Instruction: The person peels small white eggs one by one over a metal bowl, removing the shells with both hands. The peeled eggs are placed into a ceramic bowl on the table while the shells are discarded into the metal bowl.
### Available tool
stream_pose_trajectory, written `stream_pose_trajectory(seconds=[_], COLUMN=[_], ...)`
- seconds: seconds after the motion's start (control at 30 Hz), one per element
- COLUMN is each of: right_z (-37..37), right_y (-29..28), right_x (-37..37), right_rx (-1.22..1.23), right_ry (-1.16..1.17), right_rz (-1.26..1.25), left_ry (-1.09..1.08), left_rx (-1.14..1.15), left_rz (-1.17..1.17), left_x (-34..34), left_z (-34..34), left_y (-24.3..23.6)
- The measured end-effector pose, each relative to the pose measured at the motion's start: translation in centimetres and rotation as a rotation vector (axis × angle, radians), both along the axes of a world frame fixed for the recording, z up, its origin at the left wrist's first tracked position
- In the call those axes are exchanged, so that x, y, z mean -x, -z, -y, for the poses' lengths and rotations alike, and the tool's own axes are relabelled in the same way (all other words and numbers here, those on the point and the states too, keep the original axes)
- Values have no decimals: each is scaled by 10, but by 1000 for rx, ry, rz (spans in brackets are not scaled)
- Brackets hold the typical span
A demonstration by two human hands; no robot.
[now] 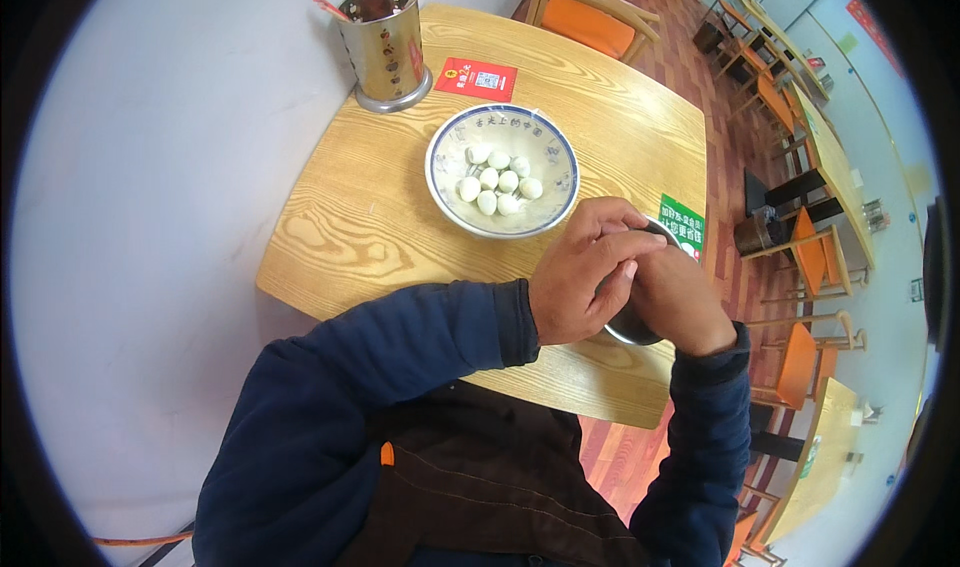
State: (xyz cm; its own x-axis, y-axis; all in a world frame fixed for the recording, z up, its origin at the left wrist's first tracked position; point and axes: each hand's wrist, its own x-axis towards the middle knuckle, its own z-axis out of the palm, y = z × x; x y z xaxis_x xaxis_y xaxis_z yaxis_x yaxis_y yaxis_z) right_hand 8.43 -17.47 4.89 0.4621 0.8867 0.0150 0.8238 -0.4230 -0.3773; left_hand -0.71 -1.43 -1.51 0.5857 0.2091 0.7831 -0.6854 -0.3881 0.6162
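My left hand (583,269) and my right hand (683,292) meet over the right side of the wooden table, fingers bent and closed against each other. Whatever lies between them is hidden by the fingers. Below the hands, mostly covered, is a dark round container with a shiny metal rim (634,340). Farther away and to the left stands a wide white bowl with a blue rim (436,193). Several small whitish eggs (508,181) lie grouped in its bottom, apart from both hands.
A metal utensil holder (385,52) with red-tipped sticks stands at the far left of the wooden table (330,237), near the wall. A red card (477,79) and a green card (681,225) lie on the tabletop. An orange-seated chair (590,25) is beyond; more tables and chairs line the right.
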Motion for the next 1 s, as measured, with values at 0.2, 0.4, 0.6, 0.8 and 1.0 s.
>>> stream_pose_trajectory(seconds=[0.2, 0.4, 0.6, 0.8, 1.0], right_z=[-2, -2, 8, 15, 22], right_y=[33, 30, -9, -25, -22], right_x=[1, 2, 11, 9, 6], right_rx=[-148, 61, -182, -186, -263], right_ry=[-154, -49, 138, 251, 156], right_rz=[-44, -102, -104, -178, -175], left_ry=[71, 41, -14, 61, 72], left_rx=[-54, -32, -48, 80, 114], left_rz=[-9, 12, -80, -134, -108], left_x=[0, -5, -7, -8, -11], left_z=[4, 4, -3, -4, -3], left_y=[6, 8, 6, 6, 8])
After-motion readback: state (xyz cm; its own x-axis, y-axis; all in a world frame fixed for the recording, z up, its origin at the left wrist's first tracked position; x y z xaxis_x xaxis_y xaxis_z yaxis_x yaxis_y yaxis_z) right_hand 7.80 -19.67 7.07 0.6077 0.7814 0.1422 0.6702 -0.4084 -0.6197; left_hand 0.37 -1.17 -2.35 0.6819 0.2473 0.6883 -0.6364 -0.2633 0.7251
